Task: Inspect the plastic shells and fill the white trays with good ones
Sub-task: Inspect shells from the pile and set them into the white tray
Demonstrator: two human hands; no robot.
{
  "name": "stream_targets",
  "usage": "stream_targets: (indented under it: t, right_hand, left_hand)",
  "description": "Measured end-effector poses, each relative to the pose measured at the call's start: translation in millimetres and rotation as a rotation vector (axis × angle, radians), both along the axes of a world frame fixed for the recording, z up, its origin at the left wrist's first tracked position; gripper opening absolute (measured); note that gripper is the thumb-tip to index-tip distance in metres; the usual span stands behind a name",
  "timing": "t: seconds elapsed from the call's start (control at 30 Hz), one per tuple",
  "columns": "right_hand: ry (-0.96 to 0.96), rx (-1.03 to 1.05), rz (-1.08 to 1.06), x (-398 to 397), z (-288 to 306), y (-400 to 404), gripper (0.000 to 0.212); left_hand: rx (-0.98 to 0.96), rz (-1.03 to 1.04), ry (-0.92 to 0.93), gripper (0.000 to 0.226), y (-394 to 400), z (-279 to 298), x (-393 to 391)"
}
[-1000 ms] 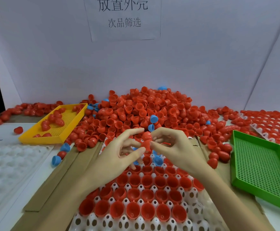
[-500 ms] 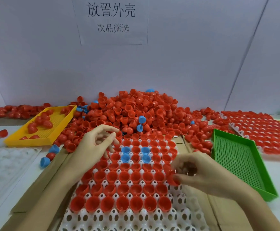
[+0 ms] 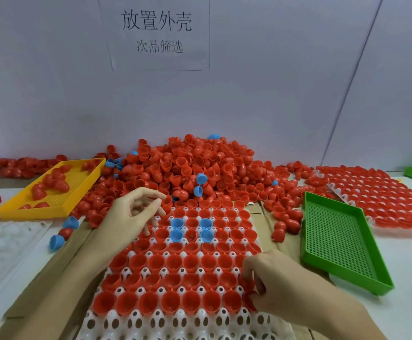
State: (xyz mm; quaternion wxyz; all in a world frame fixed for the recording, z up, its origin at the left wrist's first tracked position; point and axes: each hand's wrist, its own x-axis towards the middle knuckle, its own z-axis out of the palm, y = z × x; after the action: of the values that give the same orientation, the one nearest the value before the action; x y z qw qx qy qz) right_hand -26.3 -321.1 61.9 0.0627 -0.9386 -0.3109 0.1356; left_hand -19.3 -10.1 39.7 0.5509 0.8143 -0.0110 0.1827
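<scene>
**Shells fill a white tray, row by row**

At the bottom of the frame a white tray (image 3: 136, 323) shows its bare, perforated front rows, with the rows beyond seated full of red shells (image 3: 175, 262), open side up. Low and right of centre, the right hand (image 3: 277, 288) curls its fingers round a red shell (image 3: 249, 299) at the right end of the nearest filled row; whether that shell is seated in its cup cannot be told. Higher and left of centre, the left hand (image 3: 129, 219) hovers over the tray's far left part, fingers spread loosely and holding nothing. Four blue shells (image 3: 176, 224) sit in a square in the tray's far rows. Cardboard sheets (image 3: 53, 280) lie under the tray on the white surface (image 3: 406, 312). A green mesh tray (image 3: 339, 244) lies to the right, and an unfilled white tray (image 3: 1, 244) at the left edge. At middle left, a yellow mesh tray (image 3: 50, 211) holds a few red shells. Behind the tray rises a loose shell pile (image 3: 187, 165), mostly red with scattered blue. At far right lies a filled tray (image 3: 381, 195) of red shells. A paper sign (image 3: 157, 33) with printed Chinese characters hangs on the pale wall at top centre.
</scene>
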Motion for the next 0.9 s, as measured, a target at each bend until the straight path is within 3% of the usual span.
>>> stream_targets:
  t: [0.13,0.23,0.3,0.4,0.47,0.53,0.63,0.9]
  right_hand:
    - [0.179,-0.070,0.071,19,23,1,0.022]
    - [0.387,-0.017,0.134,47,47,-3,0.028]
    - [0.395,0.064,0.158,73,56,-4,0.028]
    - [0.306,0.288,0.035,122,52,1,0.020]
    - [0.142,0.413,-0.123,158,37,8,0.020]
    - [-0.098,0.358,-0.210,187,17,16,0.041]
    - [-0.221,0.198,-0.207,213,-13,24,0.059]
    - [-0.393,0.297,-0.249,226,-38,36,0.036]
  left_hand:
    - [-0.006,-0.004,0.003,0.015,1,0,0]
    - [-0.005,0.004,-0.001,0.015,3,0,0]
    - [-0.015,0.007,-0.001,0.015,3,0,1]
    - [-0.022,0.010,-0.002,0.015,4,2,0]
    - [-0.024,0.013,-0.009,0.016,5,3,-1]
    - [-0.023,0.017,-0.017,0.016,5,4,-1]
    - [-0.021,0.024,-0.019,0.015,5,4,-1]
    - [-0.023,0.021,-0.033,0.015,8,6,-1]
